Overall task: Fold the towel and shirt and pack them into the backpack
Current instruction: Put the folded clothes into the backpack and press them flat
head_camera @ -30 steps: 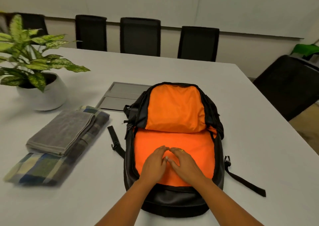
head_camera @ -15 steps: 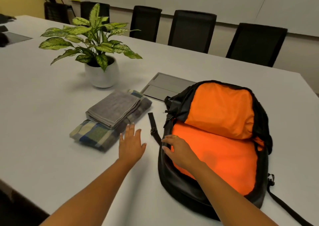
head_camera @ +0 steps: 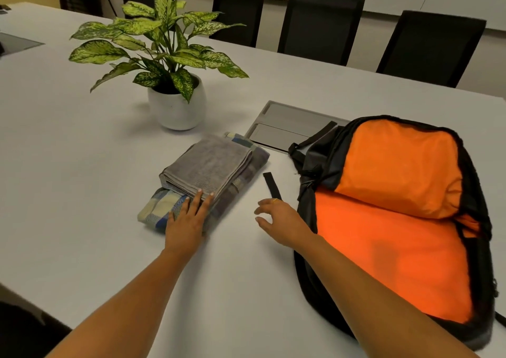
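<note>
Head view: white table (head_camera: 82, 179); black backpack (head_camera: 397, 166) lies unzipped at right, orange lining up. Folded plaid shirt (head_camera: 161, 207) left of it, grey towel (head_camera: 208, 166) stacked on top. Left hand (head_camera: 189, 220) flat on stack's near edge; right hand (head_camera: 282, 220) beside backpack, fingers spread, empty.

The light is warm and fairly dim, falling softly from overhead — the white bench (head_camera: 68, 166) reads greyish, with no glare. A faint shadow pools left of the potted plant (head_camera: 176, 108), and a dull patch darkens the orange lining of the backpack (head_camera: 397, 215). The right hand (head_camera: 282, 220) is slightly smeared. The chairs (head_camera: 320, 23) lean and soften toward the edges — wide-lens bending.
</note>
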{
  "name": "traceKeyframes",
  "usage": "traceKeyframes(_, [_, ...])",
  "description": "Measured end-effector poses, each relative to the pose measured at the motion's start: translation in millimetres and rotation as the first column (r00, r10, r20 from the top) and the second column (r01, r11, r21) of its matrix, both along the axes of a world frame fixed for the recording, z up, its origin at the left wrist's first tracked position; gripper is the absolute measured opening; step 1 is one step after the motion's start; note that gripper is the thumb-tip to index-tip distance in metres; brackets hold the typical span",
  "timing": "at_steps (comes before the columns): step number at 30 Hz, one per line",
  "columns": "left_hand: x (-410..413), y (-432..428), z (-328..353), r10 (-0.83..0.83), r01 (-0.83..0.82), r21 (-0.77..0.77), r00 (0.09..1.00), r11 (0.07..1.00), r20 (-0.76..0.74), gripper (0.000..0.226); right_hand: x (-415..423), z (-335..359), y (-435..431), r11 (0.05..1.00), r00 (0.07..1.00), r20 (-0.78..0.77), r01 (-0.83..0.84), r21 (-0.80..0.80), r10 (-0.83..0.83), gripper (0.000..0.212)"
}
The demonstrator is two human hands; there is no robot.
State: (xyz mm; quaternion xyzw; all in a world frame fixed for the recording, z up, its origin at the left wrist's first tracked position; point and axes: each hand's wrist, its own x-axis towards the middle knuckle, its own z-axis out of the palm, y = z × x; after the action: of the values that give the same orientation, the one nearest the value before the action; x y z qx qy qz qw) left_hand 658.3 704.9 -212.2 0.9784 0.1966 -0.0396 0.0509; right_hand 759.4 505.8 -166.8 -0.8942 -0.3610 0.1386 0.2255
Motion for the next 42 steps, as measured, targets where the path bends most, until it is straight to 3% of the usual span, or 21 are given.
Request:
traceKeyframes(5, [-13, 31, -5, -0.029, 0.029, 0.028, 0.999, 0.999, 0.021, 0.075, 6, -1, 23, 1.0, 1.0, 0.005, -0.002, -0.015, 0.002, 0.031])
traceKeyframes(10, [-27, 87, 2, -0.042, 0.047, 0.109, 0.998, 0.993, -0.046, 0.074, 9, -1, 45, 1.0, 1.0, 0.02, 0.013, 0.007, -0.013, 0.031])
traceKeyframes(12, [-26, 103, 3, -0.056, 0.056, -0.008, 0.998, 0.998, -0.024, 0.079, 9, -2, 55, 0.999, 0.999, 0.047, 0.017, 0.027, -0.019, 0.031])
traceKeyframes(15, [-21, 112, 6, 0.064, 0.032, -0.402, 0.973, 0.915, 0.224, 0.071, 12, -1, 71, 0.994, 0.994, 0.095, 0.044, 0.098, -0.054, 0.029])
traceKeyframes(16, [-18, 112, 7, 0.149, 0.018, -0.463, 0.935, 0.886, 0.321, 0.061, 14, 0, 77, 0.991, 0.992, 0.104, 0.059, 0.123, -0.072, 0.029])
traceKeyframes(18, [-7, 107, 10, 0.312, -0.112, -0.428, 0.845, 0.897, 0.434, 0.033, 23, 2, 90, 0.986, 0.987, 0.121, 0.089, 0.144, -0.106, 0.031])
traceKeyframes(19, [0, 103, 14, 0.406, -0.234, -0.418, 0.827, 0.878, 0.389, 0.03, 29, 2, 96, 0.986, 0.985, 0.123, 0.104, 0.13, -0.12, 0.035])
traceKeyframes(21, [15, 98, 19, 0.559, -0.439, -0.453, 0.812, 0.776, 0.169, 0.05, 43, 2, 107, 0.99, 0.985, 0.101, 0.136, 0.033, -0.138, 0.045])
traceKeyframes(23, [27, 94, 18, 0.564, -0.497, -0.456, 0.826, 0.738, 0.011, 0.063, 55, -2, 113, 0.984, 0.991, 0.055, 0.131, -0.12, -0.125, 0.057])
traceKeyframes(25, [33, 92, 11, 0.517, -0.485, -0.44, 0.854, 0.756, -0.051, 0.068, 64, -9, 115, 0.965, 0.996, 0.008, 0.086, -0.249, -0.087, 0.066])
traceKeyframes(30, [33, 95, -1, 0.486, -0.456, -0.462, 0.872, 0.761, -0.06, 0.068, 68, -28, 113, 0.965, 0.992, -0.105, 0.037, -0.26, -0.066, 0.074])
traceKeyframes(39, [19, 102, -4, 0.343, -0.348, -0.416, 0.935, 0.84, -0.09, 0.076, 35, -34, 88, 0.962, 0.998, 0.026, 0.066, -0.264, -0.061, 0.074])
traceKeyframes(42, [9, 98, -3, 0.288, -0.294, -0.382, 0.955, 0.876, -0.074, 0.081, 13, -37, 72, 0.966, 0.986, 0.163, 0.083, -0.243, -0.044, 0.075])
